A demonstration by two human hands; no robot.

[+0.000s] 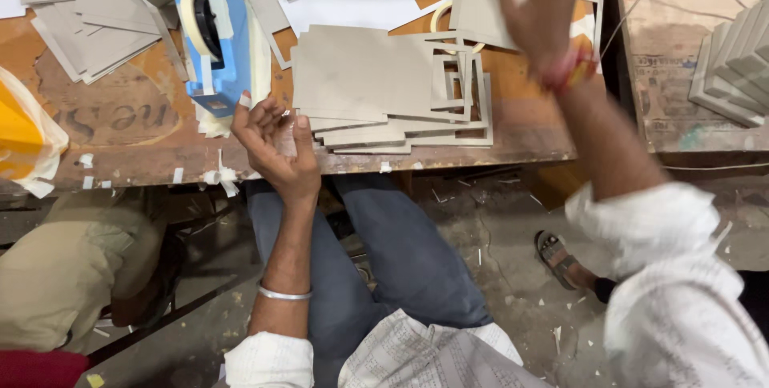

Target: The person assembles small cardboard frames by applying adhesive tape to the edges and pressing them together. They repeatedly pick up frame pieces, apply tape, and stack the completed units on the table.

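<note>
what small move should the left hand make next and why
Probably carry the small strip of tape on the left hand fingertip over to the stack of grey boards. The hand sits beside the blue tape dispenser, palm up, while the right hand is raised and blurred.

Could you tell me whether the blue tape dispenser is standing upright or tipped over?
Upright: the blue tape dispenser stands on its base on the wooden table, its tape roll mounted on edge.
</note>
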